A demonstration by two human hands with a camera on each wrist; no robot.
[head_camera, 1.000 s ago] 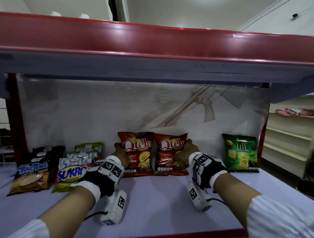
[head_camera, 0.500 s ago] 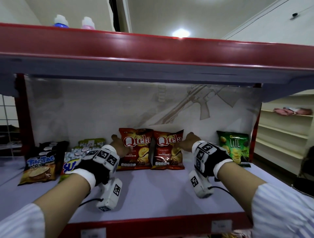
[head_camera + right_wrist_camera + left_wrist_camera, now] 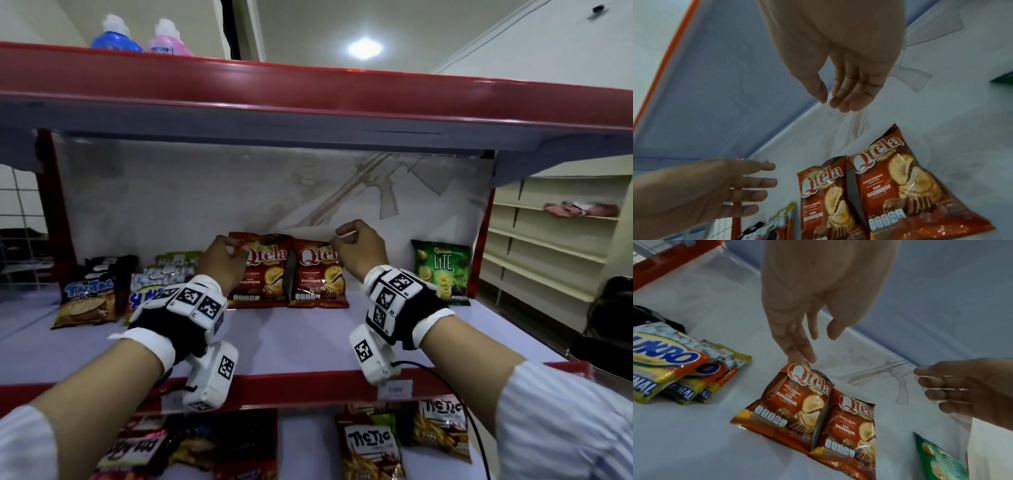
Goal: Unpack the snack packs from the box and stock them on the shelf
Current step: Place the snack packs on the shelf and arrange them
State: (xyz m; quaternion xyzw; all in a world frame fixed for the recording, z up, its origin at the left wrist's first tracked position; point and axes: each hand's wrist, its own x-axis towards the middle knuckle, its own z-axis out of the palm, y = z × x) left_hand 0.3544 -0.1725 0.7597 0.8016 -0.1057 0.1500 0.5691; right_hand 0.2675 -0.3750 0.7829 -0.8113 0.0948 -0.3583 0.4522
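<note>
Two Qtela packs [image 3: 291,272] lean side by side against the back wall of the shelf [image 3: 291,342], bare shelf ahead to its red lip. Left hand [image 3: 222,260] and right hand [image 3: 359,250] hover beside the pack tops, fingers released. Sukro packs [image 3: 668,363] lie left, a green pack [image 3: 442,270] right.

Blue bottle [image 3: 115,34] and pink bottle [image 3: 168,38], perhaps detergent, stand side by side up top.
</note>
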